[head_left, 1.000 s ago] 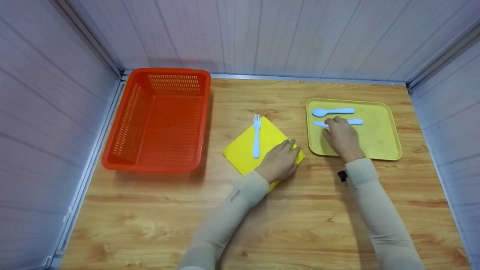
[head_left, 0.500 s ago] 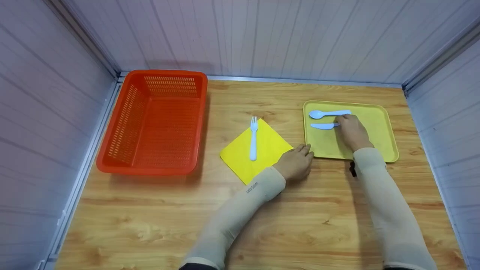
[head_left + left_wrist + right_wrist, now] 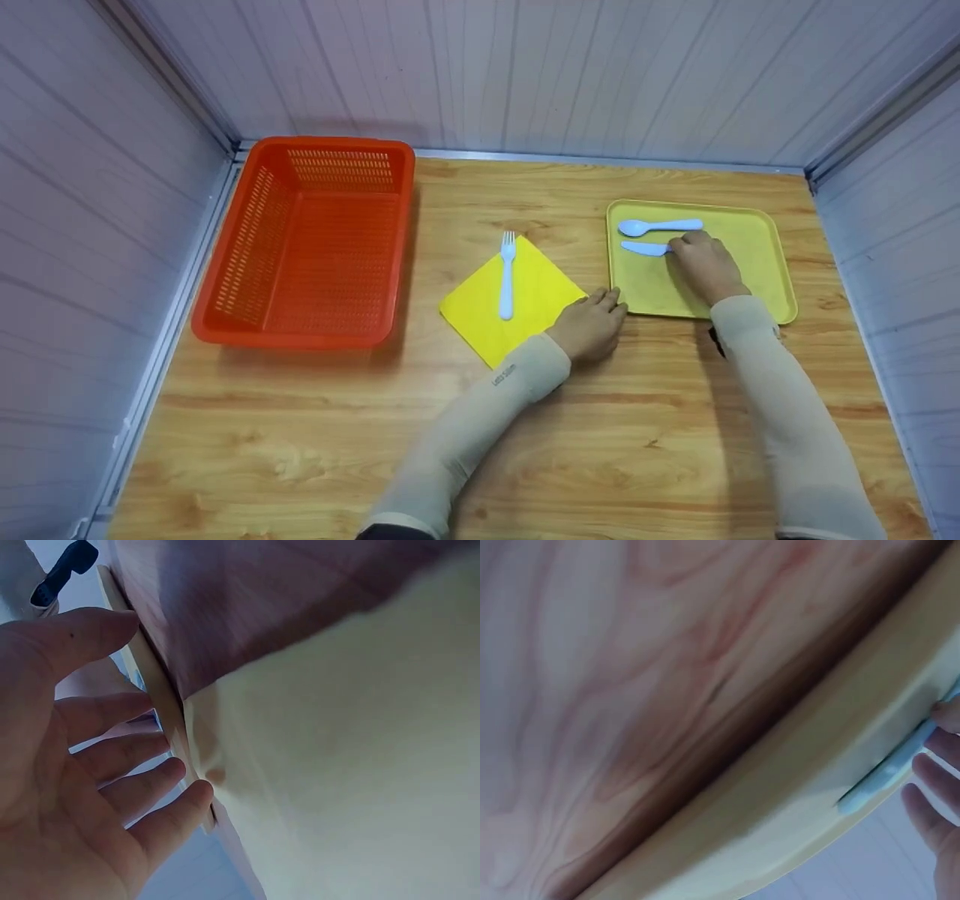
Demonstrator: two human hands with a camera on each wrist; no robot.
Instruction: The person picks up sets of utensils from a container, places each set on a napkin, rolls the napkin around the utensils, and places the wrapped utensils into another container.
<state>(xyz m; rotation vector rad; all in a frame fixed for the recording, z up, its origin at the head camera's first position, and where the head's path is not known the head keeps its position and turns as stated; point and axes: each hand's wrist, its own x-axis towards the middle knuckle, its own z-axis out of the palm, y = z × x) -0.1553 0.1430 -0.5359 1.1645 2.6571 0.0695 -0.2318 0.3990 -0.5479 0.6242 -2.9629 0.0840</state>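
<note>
On the yellow tray (image 3: 761, 270) lie a light-blue plastic spoon (image 3: 660, 226) and, just below it, a matching knife (image 3: 645, 248). My right hand (image 3: 706, 268) pinches the knife by its handle; in the right wrist view, thumb and fingertips meet the knife (image 3: 874, 784) low over the tray. With fairly straight fingers, my left hand (image 3: 590, 328) is at the tray's lower left corner, fingertips right at the rim. Its palm side overlaps the yellow napkin (image 3: 540, 274). A light-blue fork (image 3: 507, 277) lies on that napkin, tines poking past its upper edge.
A red-orange plastic basket (image 3: 330, 337) with slotted sides stands at the left of the wooden table (image 3: 600, 450). Pale panel walls (image 3: 480, 75) enclose the table at the back and both sides.
The left hand has slid right from the napkin to the tray's corner. The right hand has shifted right along the knife to its handle. The knife's angle has changed slightly.
</note>
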